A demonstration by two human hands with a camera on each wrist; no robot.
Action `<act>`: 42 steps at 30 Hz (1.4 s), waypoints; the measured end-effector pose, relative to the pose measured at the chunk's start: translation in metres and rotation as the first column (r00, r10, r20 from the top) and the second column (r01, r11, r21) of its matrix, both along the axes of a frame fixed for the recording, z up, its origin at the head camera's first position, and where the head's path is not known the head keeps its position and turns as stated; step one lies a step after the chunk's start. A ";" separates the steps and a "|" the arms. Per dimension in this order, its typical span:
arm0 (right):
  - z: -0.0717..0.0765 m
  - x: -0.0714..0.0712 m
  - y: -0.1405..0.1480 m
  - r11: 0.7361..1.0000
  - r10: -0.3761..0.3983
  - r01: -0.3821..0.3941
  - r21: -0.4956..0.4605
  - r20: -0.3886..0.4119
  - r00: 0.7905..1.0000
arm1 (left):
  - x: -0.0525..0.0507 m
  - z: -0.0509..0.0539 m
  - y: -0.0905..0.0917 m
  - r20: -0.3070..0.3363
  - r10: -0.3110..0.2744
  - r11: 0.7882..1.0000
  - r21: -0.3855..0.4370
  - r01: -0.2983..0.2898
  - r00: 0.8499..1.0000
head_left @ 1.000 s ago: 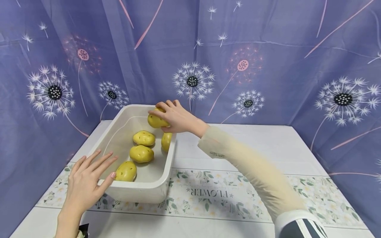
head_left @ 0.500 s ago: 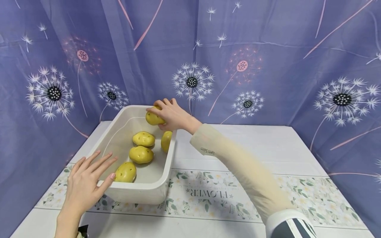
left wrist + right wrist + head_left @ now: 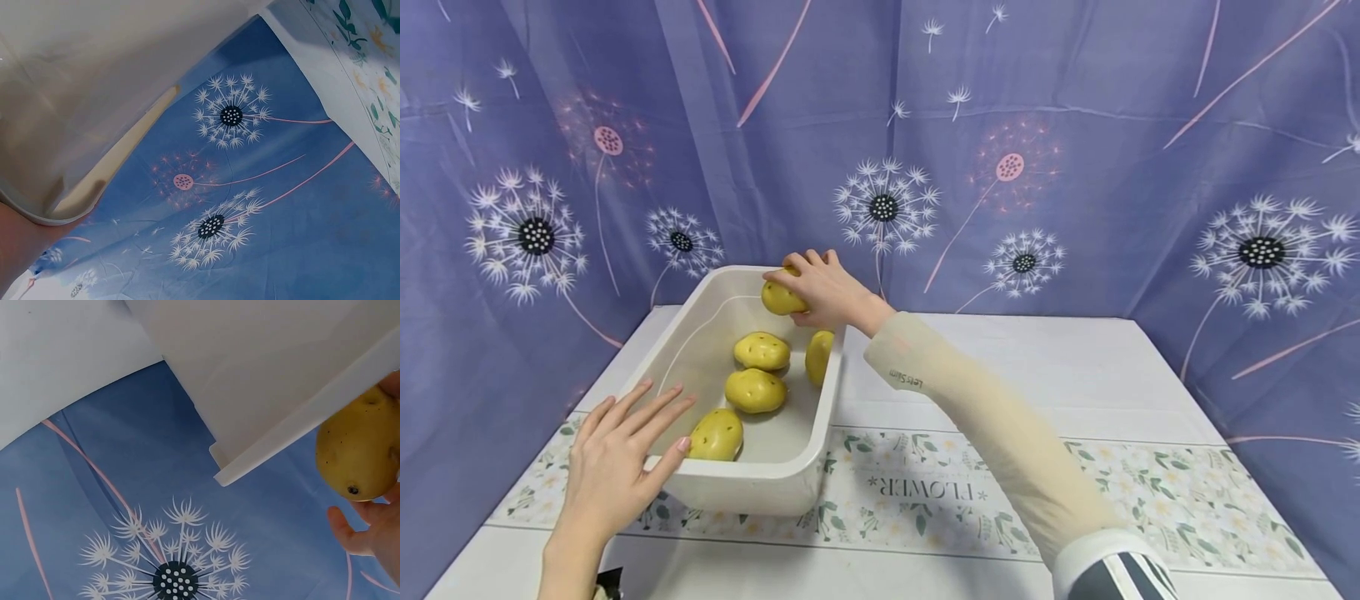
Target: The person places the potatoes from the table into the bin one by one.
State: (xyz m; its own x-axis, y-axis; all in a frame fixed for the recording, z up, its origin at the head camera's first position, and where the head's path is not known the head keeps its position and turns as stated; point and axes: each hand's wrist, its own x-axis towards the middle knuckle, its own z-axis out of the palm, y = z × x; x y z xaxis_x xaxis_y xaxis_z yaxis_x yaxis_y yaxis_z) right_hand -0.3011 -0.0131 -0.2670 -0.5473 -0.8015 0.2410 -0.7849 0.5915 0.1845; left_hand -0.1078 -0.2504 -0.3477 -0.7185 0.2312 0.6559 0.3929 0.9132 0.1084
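Observation:
In the head view, my right hand (image 3: 826, 292) grips a yellow potato (image 3: 781, 297) over the far right corner of a white plastic bin (image 3: 752, 469). The right wrist view shows this held potato (image 3: 357, 450) beside the bin's rim, fingers around it. Inside the bin lie several more potatoes: one in the middle (image 3: 762, 351), another just nearer (image 3: 756, 391), one at the near left (image 3: 717, 434), and one against the right wall (image 3: 819, 358). My left hand (image 3: 617, 462) rests at the near left rim, its fingers straight and spread.
The bin stands on a white table (image 3: 1000, 367) with a floral printed strip (image 3: 917, 483) across it. A purple dandelion curtain (image 3: 955, 167) hangs behind and at both sides, close to the table's edges.
My right hand, with the potato in it, has shifted slightly left over the bin's far corner. The left hand and the other potatoes have stayed in place.

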 end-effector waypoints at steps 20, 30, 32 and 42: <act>-0.005 -0.006 -0.004 0.997 -0.068 0.068 0.026 0.008 0.998 | -0.001 -0.001 -0.001 -0.007 -0.002 1.000 -0.005 0.002 1.000; -0.008 -0.008 -0.003 0.998 -0.064 0.064 0.014 0.001 0.998 | 0.000 -0.001 0.000 -0.004 0.002 1.000 -0.007 -0.002 1.000; -0.008 -0.008 -0.004 0.998 -0.066 0.066 0.014 -0.002 0.998 | 0.000 -0.001 0.000 -0.005 0.001 1.000 -0.007 -0.001 1.000; -0.005 -0.009 -0.002 0.999 -0.044 0.044 -0.024 0.005 0.999 | 0.000 -0.001 0.000 -0.007 -0.001 1.000 -0.008 0.001 1.000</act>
State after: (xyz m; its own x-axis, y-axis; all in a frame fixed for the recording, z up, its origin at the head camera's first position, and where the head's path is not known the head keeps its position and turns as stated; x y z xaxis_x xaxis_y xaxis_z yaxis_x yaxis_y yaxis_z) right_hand -0.3106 -0.0153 -0.2717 -0.5830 -0.7706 0.2574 -0.7588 0.6297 0.1667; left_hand -0.1076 -0.2507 -0.3482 -0.7136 0.2374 0.6591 0.3946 0.9136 0.0982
